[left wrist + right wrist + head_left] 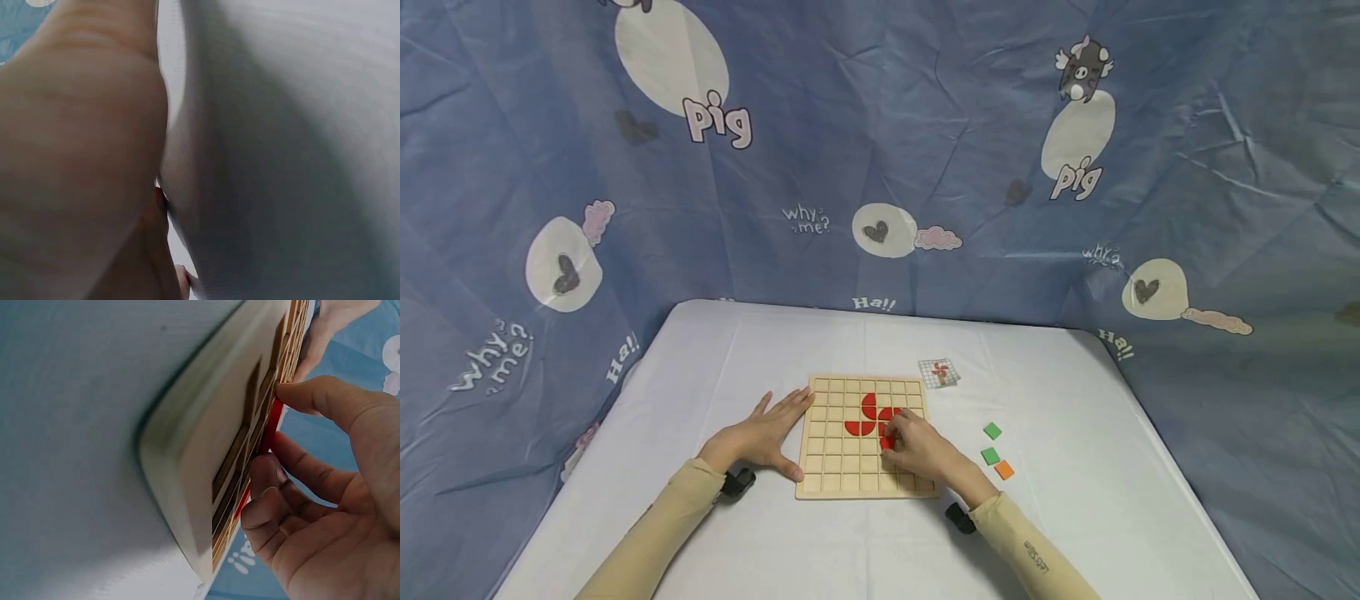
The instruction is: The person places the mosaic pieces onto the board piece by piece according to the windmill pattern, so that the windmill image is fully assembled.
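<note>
A square wooden grid board (pixel 837 468) lies on the white table. Several red half-round pieces (pixel 860 428) sit in its cells right of the middle, partly covered by my right hand (pixel 921 450). Between thumb and fingers this hand pinches a red piece (pixel 272 423) at the board's surface; the piece's full outline is hidden. My left hand (pixel 766 433) rests at the board's left edge, fingers spread and straight, with thumb and fingertips touching the edge. Mostly forearm and wrist (pixel 81 150) fill the left wrist view.
A small card (pixel 939 373) with a gridded red pinwheel picture lies beyond the board's far right corner. To the right are two green square tiles (pixel 992 431) and an orange tile (pixel 1004 470). A patterned blue cloth (pixel 820 167) hangs around the table.
</note>
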`<action>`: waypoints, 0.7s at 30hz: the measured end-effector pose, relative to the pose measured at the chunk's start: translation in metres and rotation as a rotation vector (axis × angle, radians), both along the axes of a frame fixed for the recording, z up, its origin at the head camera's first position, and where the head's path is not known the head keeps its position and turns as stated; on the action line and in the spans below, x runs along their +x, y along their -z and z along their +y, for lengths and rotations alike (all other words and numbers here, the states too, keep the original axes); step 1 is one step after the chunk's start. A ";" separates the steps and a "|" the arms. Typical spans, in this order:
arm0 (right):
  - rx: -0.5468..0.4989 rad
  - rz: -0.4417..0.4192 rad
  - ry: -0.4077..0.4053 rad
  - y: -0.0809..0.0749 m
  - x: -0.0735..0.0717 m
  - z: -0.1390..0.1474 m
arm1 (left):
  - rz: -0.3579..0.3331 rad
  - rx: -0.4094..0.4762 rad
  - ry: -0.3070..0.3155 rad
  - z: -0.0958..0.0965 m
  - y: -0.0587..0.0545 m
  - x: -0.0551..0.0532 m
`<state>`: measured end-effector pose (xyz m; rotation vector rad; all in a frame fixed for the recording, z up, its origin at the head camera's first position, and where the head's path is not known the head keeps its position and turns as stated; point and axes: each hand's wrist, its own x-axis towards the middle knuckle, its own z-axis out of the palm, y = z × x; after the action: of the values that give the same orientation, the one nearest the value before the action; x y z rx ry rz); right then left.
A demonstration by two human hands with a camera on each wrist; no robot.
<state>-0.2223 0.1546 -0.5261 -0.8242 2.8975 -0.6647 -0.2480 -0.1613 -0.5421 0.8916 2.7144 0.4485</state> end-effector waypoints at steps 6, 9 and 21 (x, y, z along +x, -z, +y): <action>-0.008 -0.004 -0.011 0.000 -0.001 0.000 | 0.008 -0.011 -0.006 0.001 -0.001 0.001; -0.009 0.012 -0.027 0.000 -0.001 0.000 | 0.004 -0.009 -0.006 0.001 -0.001 0.001; -0.022 0.030 -0.042 -0.001 -0.002 -0.001 | 0.001 -0.008 0.001 0.000 -0.002 0.001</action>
<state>-0.2246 0.1538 -0.5247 -0.9023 2.8956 -0.6875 -0.2468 -0.1611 -0.5402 0.8917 2.7149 0.4370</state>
